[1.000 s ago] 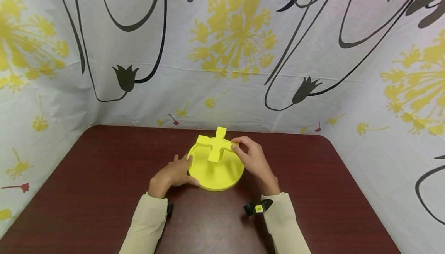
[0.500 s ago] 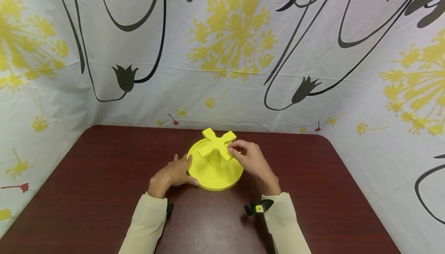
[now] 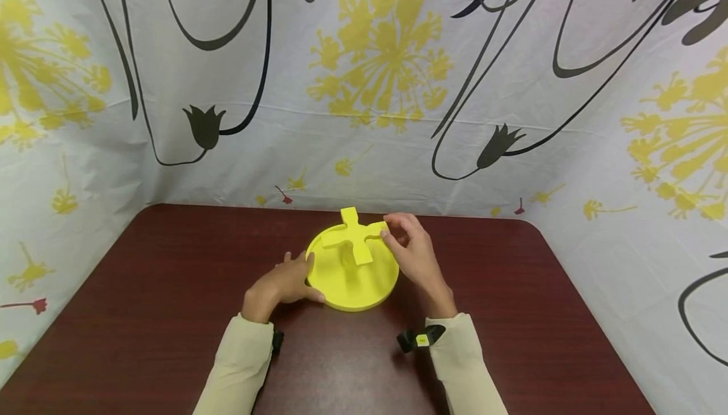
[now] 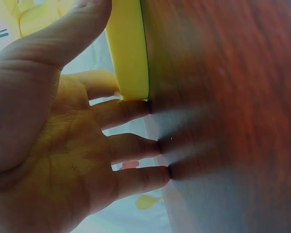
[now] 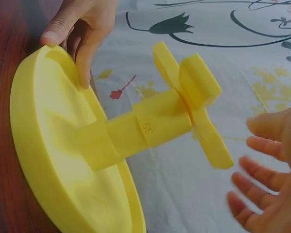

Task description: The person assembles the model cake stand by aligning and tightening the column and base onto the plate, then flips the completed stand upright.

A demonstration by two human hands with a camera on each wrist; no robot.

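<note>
A yellow round base (image 3: 352, 292) with a raised rim lies on the table. From its middle a thick post (image 5: 128, 138), marked 35, carries a four-armed cross handle (image 3: 354, 235). My left hand (image 3: 287, 279) holds the left side of the rim between thumb and index finger. In the left wrist view its other fingers (image 4: 136, 148) stretch out, their tips on the tabletop. Right of the cross is my right hand (image 3: 418, 254), its loosely bent fingers (image 5: 259, 172) apart from the nearest arm in the right wrist view.
The dark red-brown table (image 3: 512, 314) has rounded far corners. Behind it hangs a white cloth (image 3: 364, 168) with yellow and grey flower prints, also along both sides. A black strap device (image 3: 421, 338) sits on the right wrist.
The cross handle has turned clockwise, seen from above. My right hand pushed one arm toward me, then came off it and moved back outward. My left hand stayed on the rim.
</note>
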